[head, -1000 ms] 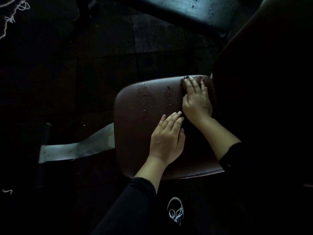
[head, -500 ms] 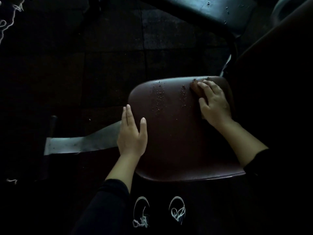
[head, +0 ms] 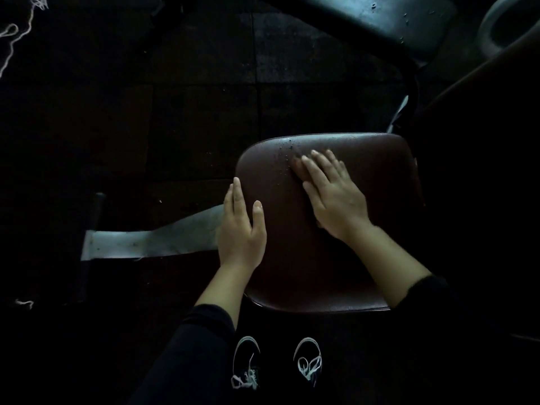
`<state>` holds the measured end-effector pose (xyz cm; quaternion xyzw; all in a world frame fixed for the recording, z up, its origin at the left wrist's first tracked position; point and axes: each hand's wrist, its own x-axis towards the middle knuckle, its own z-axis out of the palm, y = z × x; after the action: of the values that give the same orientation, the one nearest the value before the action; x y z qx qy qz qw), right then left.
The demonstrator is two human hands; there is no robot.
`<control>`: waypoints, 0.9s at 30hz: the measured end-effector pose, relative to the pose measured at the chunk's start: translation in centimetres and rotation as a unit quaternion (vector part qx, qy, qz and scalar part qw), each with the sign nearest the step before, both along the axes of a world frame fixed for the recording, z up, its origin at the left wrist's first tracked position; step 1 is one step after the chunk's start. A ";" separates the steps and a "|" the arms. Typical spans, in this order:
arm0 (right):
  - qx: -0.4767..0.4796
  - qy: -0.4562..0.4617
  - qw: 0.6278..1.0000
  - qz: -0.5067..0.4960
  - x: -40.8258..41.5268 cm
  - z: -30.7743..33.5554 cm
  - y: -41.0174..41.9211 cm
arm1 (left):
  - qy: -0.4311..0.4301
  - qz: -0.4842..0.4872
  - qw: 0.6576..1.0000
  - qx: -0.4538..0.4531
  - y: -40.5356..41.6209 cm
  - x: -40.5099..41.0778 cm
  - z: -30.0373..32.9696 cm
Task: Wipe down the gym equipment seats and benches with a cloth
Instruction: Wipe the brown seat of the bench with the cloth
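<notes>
A dark brown padded seat (head: 365,258) fills the middle of the head view, with water droplets near its far left corner. My right hand (head: 333,197) lies flat on the seat with straight fingers, pressing a dark reddish cloth (head: 296,165) that peeks out past the fingertips. My left hand (head: 241,226) rests on the seat's left edge, fingers straight along the side and thumb on top of the pad.
A grey metal frame bar (head: 152,238) runs left from under the seat. Another dark pad (head: 380,16) with droplets sits at the top, and a dark backrest (head: 482,141) rises at the right. My shoes (head: 306,361) stand on the dark tiled floor below.
My right hand slid the cloth from the seat's far right corner leftward across the far edge. My left hand moved from the seat's middle to its left edge and stayed there.
</notes>
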<state>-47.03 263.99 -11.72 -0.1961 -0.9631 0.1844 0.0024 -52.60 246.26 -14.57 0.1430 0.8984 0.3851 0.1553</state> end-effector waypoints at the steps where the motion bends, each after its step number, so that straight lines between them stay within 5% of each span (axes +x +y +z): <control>1: 0.004 -0.001 1.000 0.003 1.2 -0.1 0.2 | -0.001 -0.002 1.000 0.003 0.0 0.0 0.0; 9: 0.009 -0.029 0.985 -0.172 -2.3 -0.3 4.0 | 0.007 0.001 1.000 0.006 0.1 0.0 0.1; 18: 0.014 0.024 0.998 0.058 3.9 0.1 1.3 | 0.005 0.002 1.000 0.006 0.0 0.1 0.5; 27: -0.032 0.050 0.993 -0.104 1.0 0.2 1.0 | -0.004 0.011 1.000 0.006 0.1 0.1 0.5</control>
<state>-46.07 264.95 -11.50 -0.2856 -0.9299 0.2231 0.0635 -52.54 246.35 -14.07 0.1323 0.8970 0.3929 0.1534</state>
